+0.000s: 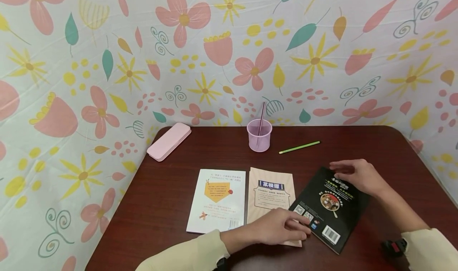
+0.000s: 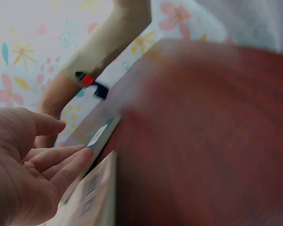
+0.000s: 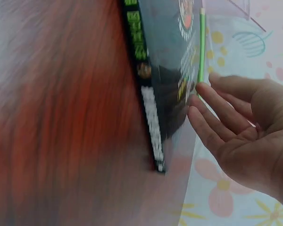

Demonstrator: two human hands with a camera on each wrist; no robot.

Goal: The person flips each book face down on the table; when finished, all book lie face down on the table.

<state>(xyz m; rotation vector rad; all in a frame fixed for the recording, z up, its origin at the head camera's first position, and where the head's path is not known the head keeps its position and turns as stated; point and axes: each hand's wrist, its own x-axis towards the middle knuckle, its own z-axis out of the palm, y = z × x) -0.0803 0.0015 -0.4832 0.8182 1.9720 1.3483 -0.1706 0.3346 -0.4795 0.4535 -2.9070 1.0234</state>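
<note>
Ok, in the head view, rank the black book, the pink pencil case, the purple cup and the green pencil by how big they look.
1. black book
2. pink pencil case
3. purple cup
4. green pencil
The book lies nearest the camera, which flatters it.

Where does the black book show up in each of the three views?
Head: black book lies lower right on the table, tilted, a hand at each end.
Left wrist: its corner with the barcode, centre left, at the left hand's fingertips.
Right wrist: its spine and cover run down the upper middle, by the right hand.
Shared landmark: the dark red table.
</note>
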